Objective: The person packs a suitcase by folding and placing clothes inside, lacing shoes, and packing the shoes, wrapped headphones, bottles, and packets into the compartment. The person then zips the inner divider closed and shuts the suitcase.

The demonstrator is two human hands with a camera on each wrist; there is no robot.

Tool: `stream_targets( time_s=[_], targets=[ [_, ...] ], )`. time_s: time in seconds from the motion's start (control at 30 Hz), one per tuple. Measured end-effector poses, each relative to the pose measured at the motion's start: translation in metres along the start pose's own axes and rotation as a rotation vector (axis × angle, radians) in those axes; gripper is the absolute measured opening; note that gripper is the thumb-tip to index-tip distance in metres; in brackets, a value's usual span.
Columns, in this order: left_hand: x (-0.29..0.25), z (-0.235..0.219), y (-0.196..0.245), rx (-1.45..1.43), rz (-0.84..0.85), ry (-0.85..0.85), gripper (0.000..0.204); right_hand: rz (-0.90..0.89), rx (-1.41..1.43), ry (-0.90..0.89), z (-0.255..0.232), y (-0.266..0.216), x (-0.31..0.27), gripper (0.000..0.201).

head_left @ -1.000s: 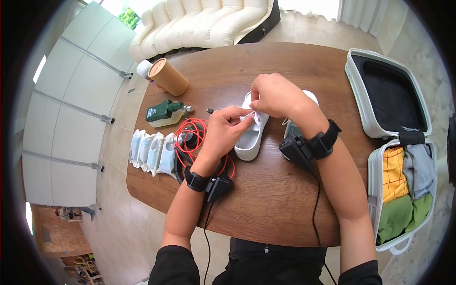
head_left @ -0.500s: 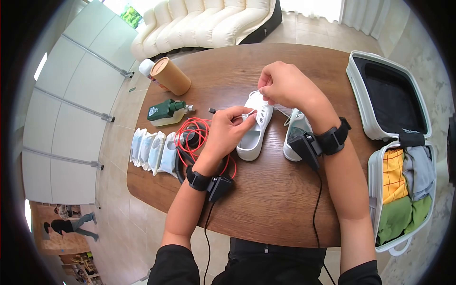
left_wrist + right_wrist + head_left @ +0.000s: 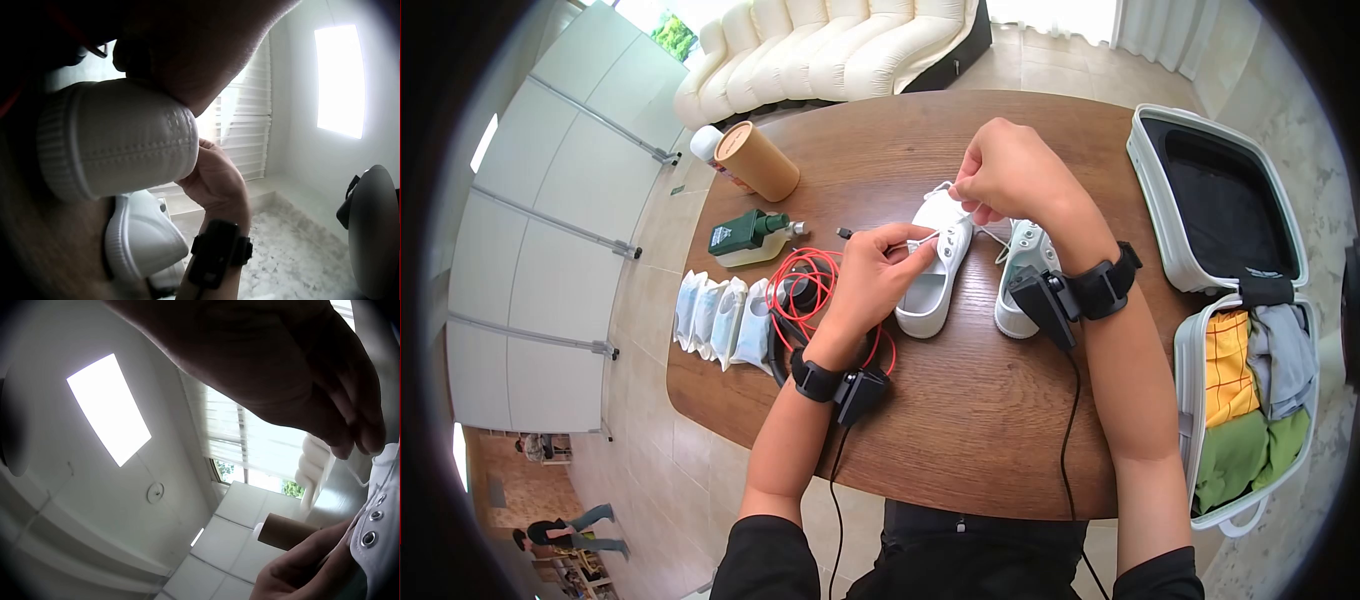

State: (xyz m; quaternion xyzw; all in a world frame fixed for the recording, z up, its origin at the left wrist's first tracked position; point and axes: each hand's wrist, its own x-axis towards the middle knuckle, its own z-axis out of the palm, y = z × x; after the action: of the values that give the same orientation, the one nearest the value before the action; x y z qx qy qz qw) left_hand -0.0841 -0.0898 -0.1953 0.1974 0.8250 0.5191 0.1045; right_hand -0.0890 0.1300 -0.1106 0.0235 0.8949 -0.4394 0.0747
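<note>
Two white lace-up shoes stand side by side on the wooden table: a left shoe (image 3: 927,302) and a right shoe (image 3: 1013,318), toes pointing away from me. At the left shoe's opening, my left hand (image 3: 878,272) pinches a white shoelace between thumb and forefinger. Above that shoe's front right side, my right hand (image 3: 1017,172) has its thumb and fingertips together on a lace. In the right wrist view, a thin lace (image 3: 357,475) runs down from those fingertips towards metal eyelets (image 3: 370,539). The right wrist and its camera partly cover the right shoe.
Left of the shoes lie a red cable (image 3: 812,312) over black headphones (image 3: 774,352), several small packs (image 3: 726,322), a green-topped bottle (image 3: 750,238) and a brown cylinder (image 3: 760,165). An open suitcase (image 3: 1185,420) with folded clothes is at the right. A person (image 3: 565,530) stands far behind.
My right hand has moved right and away from over the left shoe's eyelets, uncovering more of both shoes. The left hand keeps its pinch at nearly the same spot. A person appears in the background.
</note>
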Motion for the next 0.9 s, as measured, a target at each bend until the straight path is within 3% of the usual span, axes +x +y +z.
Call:
stream_targets(
  time_s=[0.37, 0.73, 0.9],
  targets=[
    [0.002, -0.002, 0.005, -0.198, -0.050, -0.041, 0.017, -0.028, -0.207, 0.023, 0.004, 0.004, 0.005, 0.021],
    [0.004, 0.000, -0.003, -0.400, -0.001, 0.058, 0.055, -0.051, -0.124, 0.015, 0.008, 0.010, 0.008, 0.019],
    [0.005, -0.001, 0.000, -0.414, 0.006, 0.028, 0.041, 0.002, -0.244, 0.039, 0.011, 0.016, 0.016, 0.021]
  ],
)
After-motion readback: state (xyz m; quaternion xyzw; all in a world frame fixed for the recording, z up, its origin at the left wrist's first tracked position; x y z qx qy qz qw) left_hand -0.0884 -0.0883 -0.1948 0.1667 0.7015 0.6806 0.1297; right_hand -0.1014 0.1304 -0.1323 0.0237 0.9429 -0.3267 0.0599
